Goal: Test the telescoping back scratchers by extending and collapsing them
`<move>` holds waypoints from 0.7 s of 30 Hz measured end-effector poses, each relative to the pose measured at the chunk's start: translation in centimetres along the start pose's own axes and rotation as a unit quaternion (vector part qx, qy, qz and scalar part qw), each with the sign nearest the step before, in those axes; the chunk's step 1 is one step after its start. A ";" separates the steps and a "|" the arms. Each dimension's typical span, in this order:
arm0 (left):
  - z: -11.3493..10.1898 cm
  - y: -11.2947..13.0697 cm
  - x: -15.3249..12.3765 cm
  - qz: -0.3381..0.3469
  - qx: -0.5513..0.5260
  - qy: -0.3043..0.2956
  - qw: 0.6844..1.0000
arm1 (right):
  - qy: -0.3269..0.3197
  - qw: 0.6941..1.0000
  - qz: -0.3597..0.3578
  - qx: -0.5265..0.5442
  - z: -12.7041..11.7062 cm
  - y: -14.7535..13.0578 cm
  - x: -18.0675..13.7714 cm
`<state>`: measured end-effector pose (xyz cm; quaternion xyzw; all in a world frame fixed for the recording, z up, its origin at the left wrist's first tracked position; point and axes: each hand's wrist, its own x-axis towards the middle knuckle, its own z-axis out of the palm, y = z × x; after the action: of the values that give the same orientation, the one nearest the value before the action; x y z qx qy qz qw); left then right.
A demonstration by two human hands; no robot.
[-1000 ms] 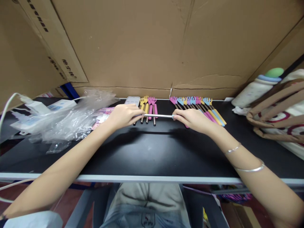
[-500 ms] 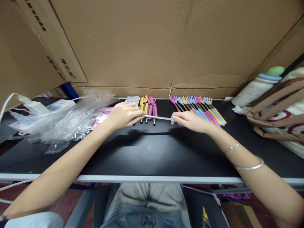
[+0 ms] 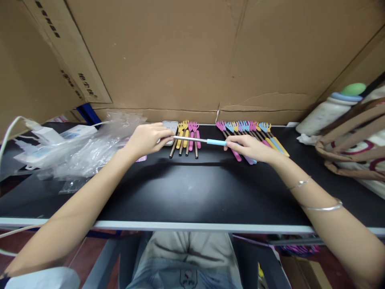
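A back scratcher (image 3: 216,142) with a thin metal rod and a light blue handle is stretched level above the table between my hands. My left hand (image 3: 147,138) pinches the rod's left end, where its tip is hidden by my fingers. The right end of the blue handle is gripped by my right hand (image 3: 248,146). Behind the rod lie several yellow and pink back scratchers (image 3: 191,141), claws away from me. More back scratchers (image 3: 275,145) in mixed colours lie side by side at the right, partly covered by my right hand.
Clear plastic bags (image 3: 90,150) lie at the left over a white power strip (image 3: 80,131). A phone (image 3: 170,127) rests behind my left hand. At the right stand a white bottle (image 3: 326,114) and a tan-strapped bag (image 3: 351,148). Cardboard (image 3: 180,60) walls the back.
My hands have moved farther apart, the left one leftward and the right one slightly rightward. More of the blue handle shows between them, and the scratcher is a little higher in view.
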<state>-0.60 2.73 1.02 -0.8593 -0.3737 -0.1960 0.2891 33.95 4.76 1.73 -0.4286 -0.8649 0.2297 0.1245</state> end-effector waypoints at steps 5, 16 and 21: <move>0.5 0.3 -0.1 0.020 -0.001 0.045 0.999 | -0.026 0.997 0.029 0.062 0.1 0.7 0.1; 0.8 1.4 -0.3 0.054 0.062 0.104 0.991 | -0.171 0.947 0.003 0.271 0.2 0.5 -0.3; 0.7 1.7 0.0 0.046 0.049 0.082 0.994 | -0.097 0.953 0.032 0.284 0.3 0.0 -0.2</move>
<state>0.75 2.24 -0.10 -0.8414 -0.3179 -0.2340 0.3692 33.89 4.53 1.49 -0.3787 -0.7574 0.5106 0.1492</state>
